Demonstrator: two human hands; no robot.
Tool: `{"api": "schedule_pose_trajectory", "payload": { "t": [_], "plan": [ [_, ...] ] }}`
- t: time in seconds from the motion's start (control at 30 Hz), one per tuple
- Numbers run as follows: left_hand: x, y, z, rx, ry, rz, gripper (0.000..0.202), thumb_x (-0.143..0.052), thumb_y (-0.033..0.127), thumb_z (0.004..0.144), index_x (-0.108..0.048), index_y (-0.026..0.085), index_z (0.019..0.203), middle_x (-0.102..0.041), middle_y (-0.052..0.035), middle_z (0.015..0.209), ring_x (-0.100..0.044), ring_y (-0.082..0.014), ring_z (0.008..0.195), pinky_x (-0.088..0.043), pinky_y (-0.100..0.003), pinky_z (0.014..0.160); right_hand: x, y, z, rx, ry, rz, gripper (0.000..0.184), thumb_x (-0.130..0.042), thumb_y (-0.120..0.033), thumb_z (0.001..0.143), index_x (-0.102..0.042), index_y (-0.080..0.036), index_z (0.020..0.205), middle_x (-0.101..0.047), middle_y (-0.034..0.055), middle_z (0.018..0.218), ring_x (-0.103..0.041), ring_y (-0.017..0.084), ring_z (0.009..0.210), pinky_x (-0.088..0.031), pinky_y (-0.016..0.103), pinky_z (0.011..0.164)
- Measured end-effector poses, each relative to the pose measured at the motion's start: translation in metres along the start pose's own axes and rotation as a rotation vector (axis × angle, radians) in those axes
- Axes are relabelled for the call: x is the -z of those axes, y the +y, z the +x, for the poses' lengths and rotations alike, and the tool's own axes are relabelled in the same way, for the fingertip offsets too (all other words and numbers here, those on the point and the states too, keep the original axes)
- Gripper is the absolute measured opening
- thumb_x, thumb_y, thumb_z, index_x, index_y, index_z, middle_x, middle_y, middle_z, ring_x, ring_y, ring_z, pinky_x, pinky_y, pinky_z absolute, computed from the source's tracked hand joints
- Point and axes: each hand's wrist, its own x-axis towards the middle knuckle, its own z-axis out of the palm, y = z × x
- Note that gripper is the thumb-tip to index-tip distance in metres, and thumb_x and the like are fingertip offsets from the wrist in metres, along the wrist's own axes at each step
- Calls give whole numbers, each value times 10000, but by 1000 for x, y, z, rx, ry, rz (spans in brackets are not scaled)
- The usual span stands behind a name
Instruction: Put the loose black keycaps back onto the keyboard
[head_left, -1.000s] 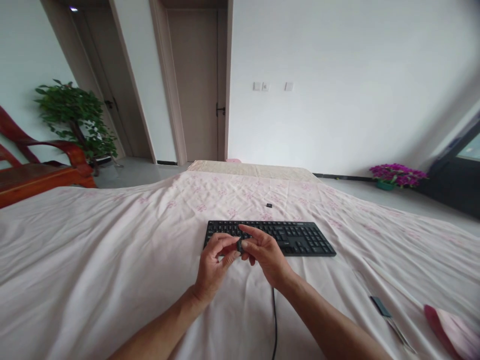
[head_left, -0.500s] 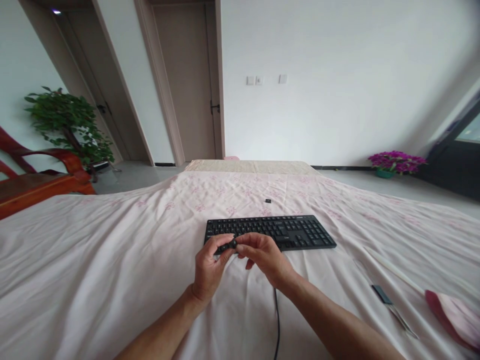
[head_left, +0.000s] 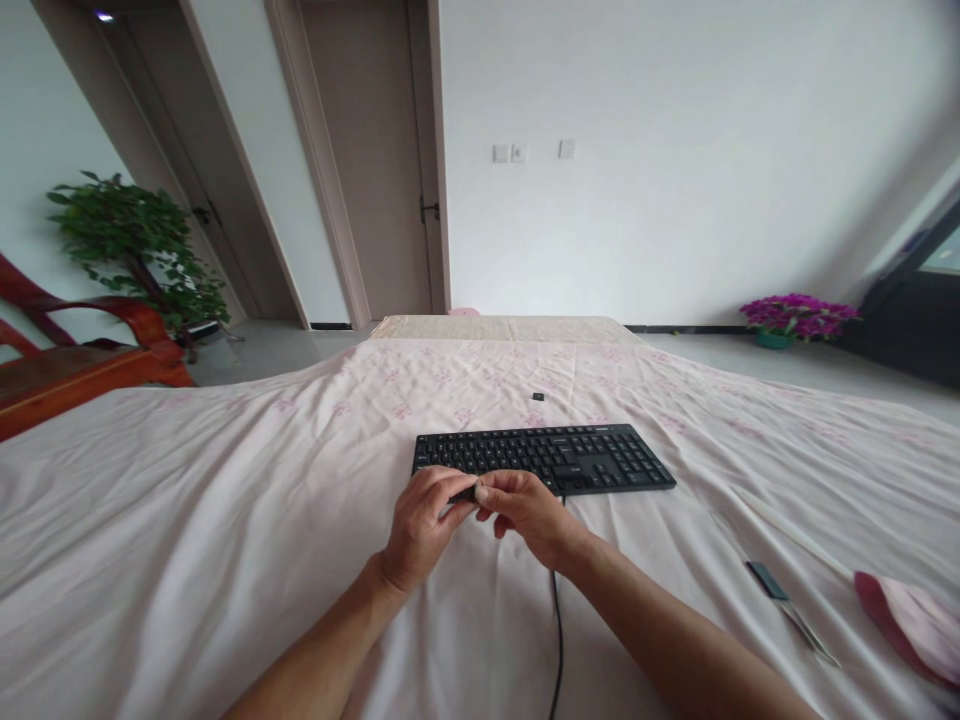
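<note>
A black keyboard [head_left: 570,456] lies on a pink floral sheet [head_left: 225,500], its cable [head_left: 556,640] running toward me between my arms. Just in front of the keyboard's near edge, my left hand [head_left: 424,528] and my right hand [head_left: 529,515] meet fingertip to fingertip. Both pinch a small dark piece [head_left: 469,493], possibly a keycap; it is too small to name surely. One small black piece [head_left: 538,397] lies alone on the sheet beyond the keyboard.
A thin dark-handled tool [head_left: 787,608] and a pink object [head_left: 907,625] lie on the sheet at the right. A red wooden chair [head_left: 82,360] and a green plant [head_left: 135,235] stand left. Purple flowers [head_left: 795,318] sit on the floor at the right; doors are behind.
Both hands have drawn slightly toward me off the keyboard, still pinched together on the small dark piece. The view has tipped up a little.
</note>
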Motion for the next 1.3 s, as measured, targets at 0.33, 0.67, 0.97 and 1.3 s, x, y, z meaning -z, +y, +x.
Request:
{"api": "schedule_pose_trajectory", "payload": {
  "t": [0.33,0.67,0.97,1.3],
  "plan": [
    [1,5,4,29,-3,181,183,-654,191,785,-630,218,964,-667,-39,868,-618,-175,847,-490,-330,786,2,8,2,-175,37,196,352,-811,-408,594,-688,-143,790,-597,0,687,-535,79,614,-330,172,469],
    [3,7,2,-26,-68,305,122,-624,245,813,-641,220,931,-673,-39,835,-617,-183,819,-465,-344,799,-7,14,-1,31,109,-25,298,-688,-415,690,-680,-132,781,-591,14,661,-548,108,599,-363,181,428],
    [3,-6,1,39,-134,307,393,-610,380,818,-564,240,1183,-666,-69,1041,-603,-234,970,-439,-394,894,58,1,-12,81,246,-622,273,-569,-338,779,-694,-178,962,-646,13,675,-589,143,609,-440,238,514],
    [-2,-63,-12,496,-27,242,327,-500,406,858,-593,224,1113,-610,-70,1103,-559,-234,1053,-434,-393,948,128,-14,-38,374,313,-1613,192,-516,-304,897,-694,-267,961,-663,16,948,-603,152,851,-409,250,693]
  ]
}}
